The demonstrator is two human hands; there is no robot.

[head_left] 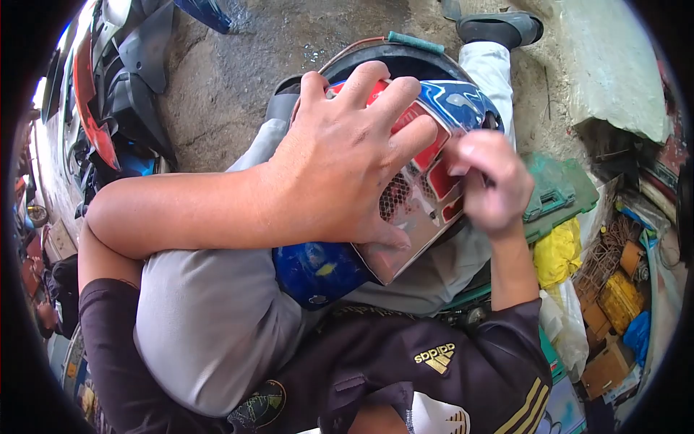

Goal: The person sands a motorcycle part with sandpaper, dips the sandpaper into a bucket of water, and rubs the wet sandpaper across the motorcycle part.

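Note:
A glossy blue curved panel (316,273), seemingly a painted plastic vehicle part, rests across my lap. Over its upper face lies a decal (405,254) with red, white and dark mesh-patterned areas. My left hand (361,137) is spread over the panel and decal, fingers apart and curving across the far side, hiding much of both. At the right edge of the decal is my right hand (493,177), its fingers curled together and smeared by motion. Whatever is between those fingertips cannot be made out.
Behind the panel stands a dark round bucket (405,54) with a green-wrapped handle (416,42). A green case (557,192) and yellow bag (558,252) lie to the right. Black and red plastic parts (134,108) are piled at left. A concrete block (614,72) is at upper right.

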